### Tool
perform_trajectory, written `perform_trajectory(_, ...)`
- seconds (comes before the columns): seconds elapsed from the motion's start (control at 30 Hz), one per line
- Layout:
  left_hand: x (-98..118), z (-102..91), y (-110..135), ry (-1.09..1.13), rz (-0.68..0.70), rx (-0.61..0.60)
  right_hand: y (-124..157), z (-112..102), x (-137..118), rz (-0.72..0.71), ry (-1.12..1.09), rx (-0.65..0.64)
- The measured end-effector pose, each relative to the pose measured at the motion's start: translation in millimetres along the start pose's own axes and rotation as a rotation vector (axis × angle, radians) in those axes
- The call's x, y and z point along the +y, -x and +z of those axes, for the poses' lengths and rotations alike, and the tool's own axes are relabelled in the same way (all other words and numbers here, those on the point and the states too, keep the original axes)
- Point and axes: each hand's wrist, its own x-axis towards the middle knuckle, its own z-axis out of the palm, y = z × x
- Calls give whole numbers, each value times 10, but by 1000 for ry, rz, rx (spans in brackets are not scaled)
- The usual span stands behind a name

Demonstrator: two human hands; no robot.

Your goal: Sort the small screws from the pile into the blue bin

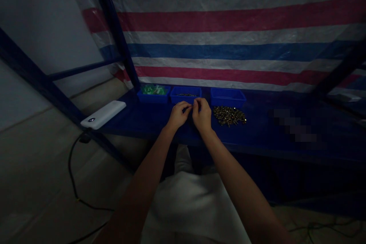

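Observation:
My left hand [178, 114] and my right hand [201, 114] meet over the dark blue table [271, 137], fingertips pinched together on a small part too dim to name. They hover just in front of the middle blue tray [185, 95]. A heap of small brass-coloured metal pieces [229, 115] lies right of my right hand. The left blue tray [153, 94] holds green pieces. A third blue tray [228, 97] stands behind the heap.
A white power bank [103, 114] with a black cable [74, 175] rests on the table's left corner. A striped red, white and blue tarp [228, 34] hangs behind. Dark blue frame posts [114, 26] stand left and right.

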Motion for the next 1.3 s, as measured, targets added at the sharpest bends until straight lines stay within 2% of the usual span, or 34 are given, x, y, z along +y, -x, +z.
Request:
perform_trajectory(0.1, -12, 7, -12, -8, -43, 33, -1, -7, 2, 1, -20, 14)
perform_trajectory(0.17, -38, 19, -35, 12, -126, 88, -3, -10, 12, 7, -17, 39)
perform_trajectory(0.27, -54, 13, -93, 148, -309, 157, -4, -16, 36, 22, 1, 52)
perform_trajectory(0.33, 16, -37, -141, 270, -354, 191, -3, -25, 52, 29, 5, 40)
perform_trajectory(0.43, 286, -180, -213, 365, -210, 255, 0, -42, 72, 40, -4, 23)
perform_trajectory(0.53, 591, -313, -269, 365, -49, 300, 2, -53, 94, 53, -4, 17)
perform_trajectory(0.6, 674, -345, -294, 341, -16, 302, 3, -53, 108, 55, 1, 9)
perform_trajectory(0.67, 626, -333, -305, 296, -44, 281, 2, -51, 120, 51, 10, 1)
perform_trajectory(0.8, 399, -327, -292, 209, -172, 182, 2, -48, 131, 40, 26, -7)
perform_trajectory(0.9, 409, -425, -300, 243, -173, 131, 8, -49, 132, 37, 29, -16)
perform_trajectory(1.03, 570, -565, -424, 309, -79, 175, 17, -50, 137, 51, 33, -32)
perform_trajectory(1.1, 579, -574, -539, 299, -44, 208, 19, -48, 143, 54, 37, -37)
perform_trajectory(1.2, 455, -504, -737, 246, -19, 267, 19, -42, 155, 51, 42, -39)
perform_trajectory(1.3, 238, -377, -901, 151, -36, 315, 20, -38, 156, 54, 38, -45)
